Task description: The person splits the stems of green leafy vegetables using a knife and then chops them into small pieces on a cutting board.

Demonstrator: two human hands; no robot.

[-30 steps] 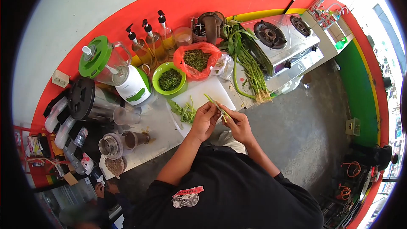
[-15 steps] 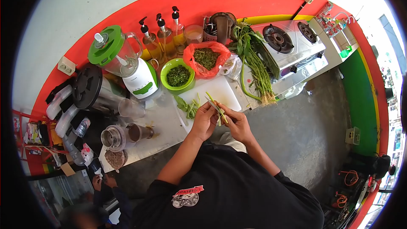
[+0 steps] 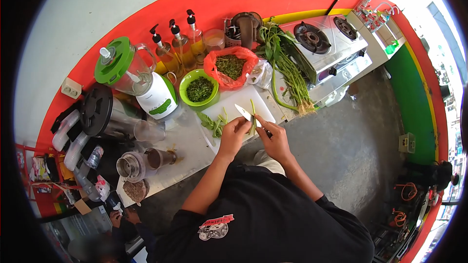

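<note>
My left hand (image 3: 233,139) pinches a short green stem (image 3: 253,112) above the near edge of the white cutting board (image 3: 258,96). Closed around the dark handle of a small knife (image 3: 243,111) is my right hand (image 3: 274,141); its blade points up and left, beside the stem. Loose green leaves (image 3: 212,123) lie on the left part of the board. Behind it stand a green bowl (image 3: 186,98) of chopped greens and a red plastic bag (image 3: 251,57) with more greens. A bundle of long rooted stems (image 3: 294,80) lies to the right.
A blender (image 3: 155,95), pump bottles (image 3: 182,51) and a clear cup (image 3: 148,131) stand left and behind. At the right is a gas stove (image 3: 331,48). A brown-filled container (image 3: 160,158) lies near the table's front edge. Another person's hands (image 3: 124,216) show at lower left.
The knife blade has come into clear view, pointing up and left. The stem has turned more upright, and my right hand has shifted slightly around the handle. The camera view has shifted a little.
</note>
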